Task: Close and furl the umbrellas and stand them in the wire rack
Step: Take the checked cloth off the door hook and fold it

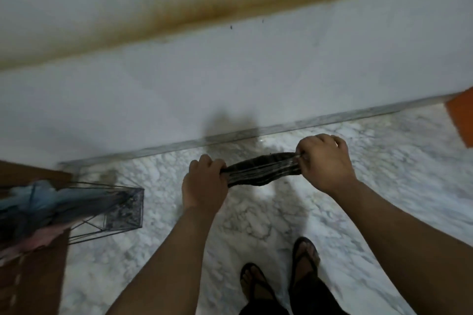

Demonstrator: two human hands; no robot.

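Note:
A short dark folded umbrella [258, 170] with pale ribs lies level between my hands, above the marble floor. My left hand [204, 181] grips its left end with curled fingers. Its right end is gripped by my right hand [325, 161], knuckles up. The black wire rack [122, 208] stands on the floor at the lower left. Blue-grey umbrellas [38, 202] and a pinkish umbrella [33, 240] lean out of it toward the left edge, blurred.
A white wall [230, 79] with a grey skirting strip runs across just beyond my hands. A brown wooden surface [33, 281] lies at the left edge beside the rack. An orange object [460, 117] juts in at the right. My sandalled feet [279, 271] stand below.

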